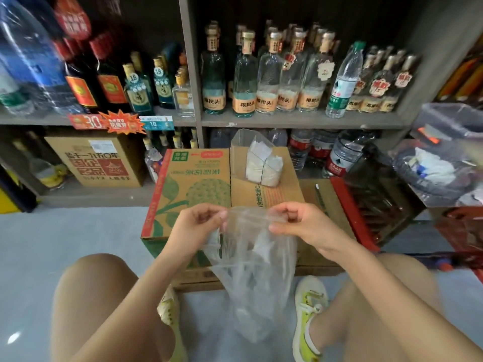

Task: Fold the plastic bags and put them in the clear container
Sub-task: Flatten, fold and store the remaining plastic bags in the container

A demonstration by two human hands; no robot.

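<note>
A clear, crumpled plastic bag [251, 278] hangs in front of me, between my knees. My left hand [198, 226] pinches its top edge on the left, and my right hand [298, 223] pinches the same edge on the right. Behind them, on top of a cardboard box [190, 192], stands the clear container [251, 158] holding several folded white bags.
Grey shelves [287, 121] full of glass bottles and water bottles rise behind the box. A dark crate [376, 202] with a red edge sits to the right, with bins of plastic above it. Another carton [99, 163] stands at the left. My knees and yellow shoes [311, 317] frame the grey floor.
</note>
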